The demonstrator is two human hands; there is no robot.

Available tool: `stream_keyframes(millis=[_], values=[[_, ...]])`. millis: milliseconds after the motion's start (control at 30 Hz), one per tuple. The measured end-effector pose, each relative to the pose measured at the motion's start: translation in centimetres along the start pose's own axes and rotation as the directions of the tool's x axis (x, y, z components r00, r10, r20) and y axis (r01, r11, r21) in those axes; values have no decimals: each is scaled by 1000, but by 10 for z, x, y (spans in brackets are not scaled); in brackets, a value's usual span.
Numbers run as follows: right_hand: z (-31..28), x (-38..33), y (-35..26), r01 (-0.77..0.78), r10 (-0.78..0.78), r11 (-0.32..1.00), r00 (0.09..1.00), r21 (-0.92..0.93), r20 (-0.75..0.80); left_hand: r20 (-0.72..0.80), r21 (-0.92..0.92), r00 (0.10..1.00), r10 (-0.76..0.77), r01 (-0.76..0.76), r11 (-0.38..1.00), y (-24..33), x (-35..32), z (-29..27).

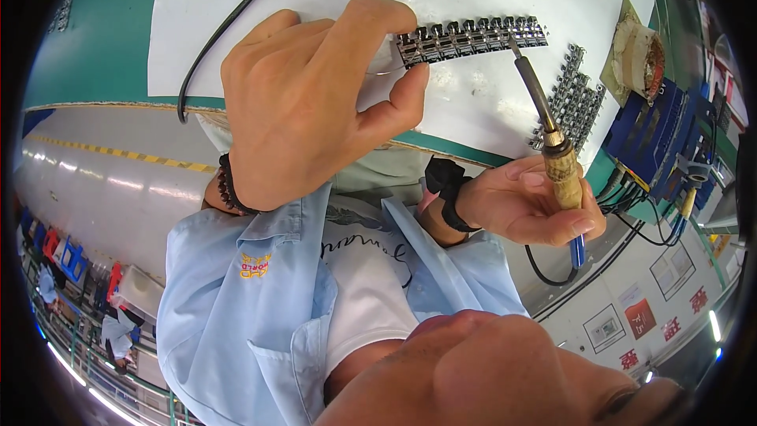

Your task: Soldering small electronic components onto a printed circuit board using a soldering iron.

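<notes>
Head (505, 371) below strip (473, 39) | left hand (296, 91) pinches strip's left end | right hand (516, 203) grasps iron (563, 173) at strip | likely soldering; next needs steady heat

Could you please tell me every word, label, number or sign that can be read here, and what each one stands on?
I'll locate the lettering without copying its wording.
Light blue jacket: small yellow and red lettering on the chest.
White shirt: dark script, partly covered by the jacket.
Red poster on the wall: too small to read.
I can make out no other text clearly.
</notes>
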State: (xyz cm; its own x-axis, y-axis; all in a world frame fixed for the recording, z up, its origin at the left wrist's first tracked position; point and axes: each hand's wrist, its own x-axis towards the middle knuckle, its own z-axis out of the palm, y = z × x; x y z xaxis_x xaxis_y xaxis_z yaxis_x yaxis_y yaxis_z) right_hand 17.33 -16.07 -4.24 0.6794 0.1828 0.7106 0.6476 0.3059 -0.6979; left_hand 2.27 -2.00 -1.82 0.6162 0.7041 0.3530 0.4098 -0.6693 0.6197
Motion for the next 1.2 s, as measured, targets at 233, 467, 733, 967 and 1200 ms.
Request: stream_keyframes(millis=[233, 467, 733, 967, 1200], values=[[15, 2, -5, -42, 37, 997, 996, -62, -75, -4, -6, 1000, -2, 2, 1000, 0, 0, 1], [13, 2, -4, -38, 36, 999, 997, -25, -70, 8, 8, 1000, -4, 3, 1000, 1, 1, -2], [8, 1, -2, -21, 18, 999, 997, -46, -73, 2, -15, 1000, -16, 16, 1000, 1, 0, 0], [6, 1, -1, -34, 30, 998, 996, -48, -88, 10, -22, 1000, -29, 30, 999, 2, 0, 0], [15, 2, -6, -73, 75, 997, 991, 29, -112, 14, -27, 1000, -27, 27, 999, 2, 0, 0]])
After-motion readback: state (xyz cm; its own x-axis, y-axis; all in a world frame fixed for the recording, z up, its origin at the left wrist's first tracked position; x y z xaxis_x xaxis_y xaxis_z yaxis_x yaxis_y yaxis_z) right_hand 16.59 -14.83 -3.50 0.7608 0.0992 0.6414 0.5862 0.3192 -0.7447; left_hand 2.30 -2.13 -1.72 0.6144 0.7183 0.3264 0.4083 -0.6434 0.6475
